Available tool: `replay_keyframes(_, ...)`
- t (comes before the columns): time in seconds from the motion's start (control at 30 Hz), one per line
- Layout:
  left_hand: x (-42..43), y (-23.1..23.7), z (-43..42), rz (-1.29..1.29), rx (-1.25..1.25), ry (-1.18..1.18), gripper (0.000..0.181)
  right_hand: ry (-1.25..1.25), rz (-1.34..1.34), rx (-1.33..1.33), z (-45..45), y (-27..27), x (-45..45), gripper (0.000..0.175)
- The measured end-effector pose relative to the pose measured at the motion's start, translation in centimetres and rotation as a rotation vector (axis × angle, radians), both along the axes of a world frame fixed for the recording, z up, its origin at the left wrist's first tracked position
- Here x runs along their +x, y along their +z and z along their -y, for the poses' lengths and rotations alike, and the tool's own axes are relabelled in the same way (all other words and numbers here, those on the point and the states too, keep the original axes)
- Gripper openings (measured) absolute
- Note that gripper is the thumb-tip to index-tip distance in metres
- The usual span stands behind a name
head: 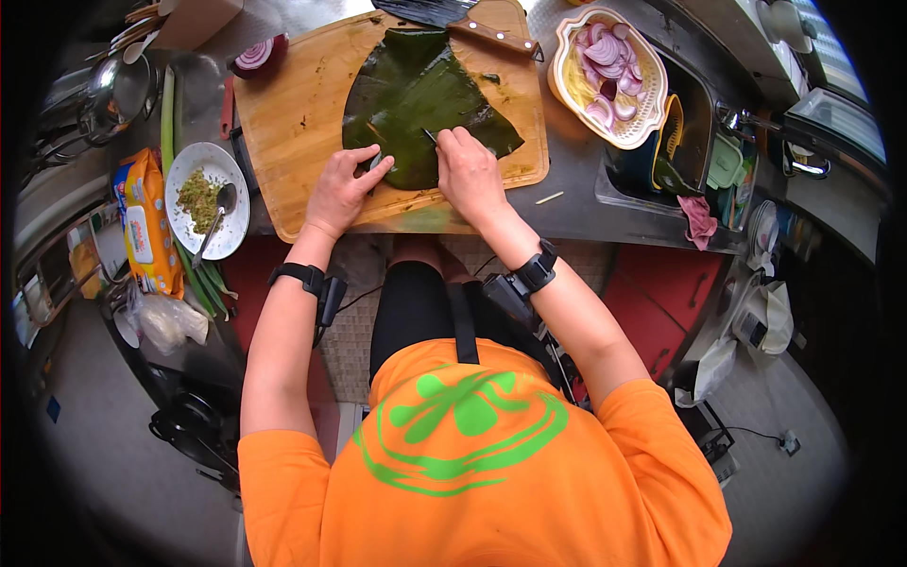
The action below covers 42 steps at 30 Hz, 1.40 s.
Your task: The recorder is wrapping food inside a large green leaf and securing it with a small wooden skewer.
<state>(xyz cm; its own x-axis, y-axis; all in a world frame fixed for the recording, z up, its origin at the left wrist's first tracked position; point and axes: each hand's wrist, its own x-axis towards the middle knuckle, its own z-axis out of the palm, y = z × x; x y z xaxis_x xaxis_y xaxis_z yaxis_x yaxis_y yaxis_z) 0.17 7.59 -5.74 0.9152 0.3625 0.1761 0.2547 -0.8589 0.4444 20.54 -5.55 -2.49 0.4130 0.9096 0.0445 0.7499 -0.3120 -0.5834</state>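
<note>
A wide, glossy dark green sheet, which looks like kelp [418, 92], lies spread on a wooden cutting board [297, 106]. My left hand [344, 186] is at its lower left edge, thumb and forefinger on the sheet. Between the fingers of my right hand [469, 170] is a thin dark strip [428, 135], its tip sticking out over the kelp; the rest is hidden by the fingers. Across the board's far edge lies a cleaver [496, 37] with a wooden handle, its dark blade pointing left.
Half a red onion [261, 58] sits at the board's upper left corner. Left of the board are a white bowl [234, 159] with chopped food and a spoon [221, 205], and a wipes pack [145, 220]. A basket [560, 67] of sliced onion stands right, beside the sink [698, 135].
</note>
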Motion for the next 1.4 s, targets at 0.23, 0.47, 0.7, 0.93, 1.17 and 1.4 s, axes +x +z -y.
replay_keyframes(0.23, 0.0, 0.1, 0.0, 0.013, 0.002, 0.004, 0.057, -0.186, 0.031, 0.099, -0.9, -0.4, 2.7, 0.008)
replay_keyframes(0.47, 0.3, 0.5, -0.2, 0.036, 0.012, 0.02, 0.057, -0.211, 0.085, 0.094, -1.0, -0.6, 4.3, 0.009)
replay_keyframes(0.7, 0.1, 0.2, -0.2, 0.031, -0.001, 0.024, 0.054, -0.147, 0.016, 0.109, -1.9, -0.8, 2.9, 0.007)
replay_keyframes(0.93, 0.3, 0.1, -0.3, 0.029, 0.016, 0.017, 0.055, -0.086, 0.039, 0.105, -1.3, -0.1, 2.8, 0.01)
replay_keyframes(1.17, 0.1, 0.3, -0.2, 0.024, -0.017, 0.015, 0.056, -0.245, 0.066, 0.1, -0.7, -0.3, 5.0, 0.008)
replay_keyframes(1.4, 0.2, 0.3, -0.2, 0.038, 0.028, 0.01, 0.055, -0.267, 0.082, 0.07, 0.4, -0.2, 5.4, 0.009)
